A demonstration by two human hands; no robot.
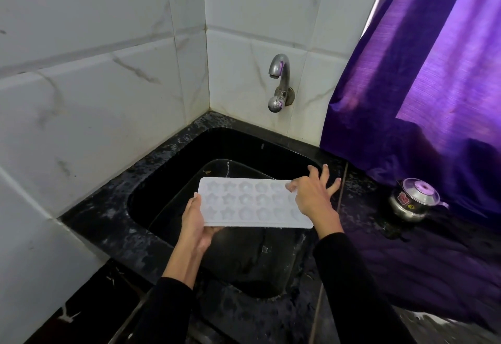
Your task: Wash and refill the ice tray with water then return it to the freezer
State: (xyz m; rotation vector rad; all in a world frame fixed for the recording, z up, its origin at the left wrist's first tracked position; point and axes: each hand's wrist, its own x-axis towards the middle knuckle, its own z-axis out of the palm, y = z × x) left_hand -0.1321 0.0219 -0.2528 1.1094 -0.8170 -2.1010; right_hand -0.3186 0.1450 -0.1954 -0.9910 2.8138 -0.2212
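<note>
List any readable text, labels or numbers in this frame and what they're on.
No text can be read.
Small steel lidded pot on the counter: a red sticker and a small round yellow sticker, both too blurred to read.
Ice tray, tap, tiles: no markings visible.

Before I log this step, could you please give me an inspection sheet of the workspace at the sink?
Surface: black speckled stone counter around a black sink; sink looks wet.
Job's things: white plastic ice tray with star and flower moulds, held level over the sink; water in it cannot be told.
Clutter: small steel lidded pot on the counter, right.
Grippers: left hand grips the tray's near-left corner; right hand rests on its right end, fingers spread.
Cables: nothing seen.
Surroundings: chrome wall tap, no water running; white marble-look tiles; purple curtain.
</note>
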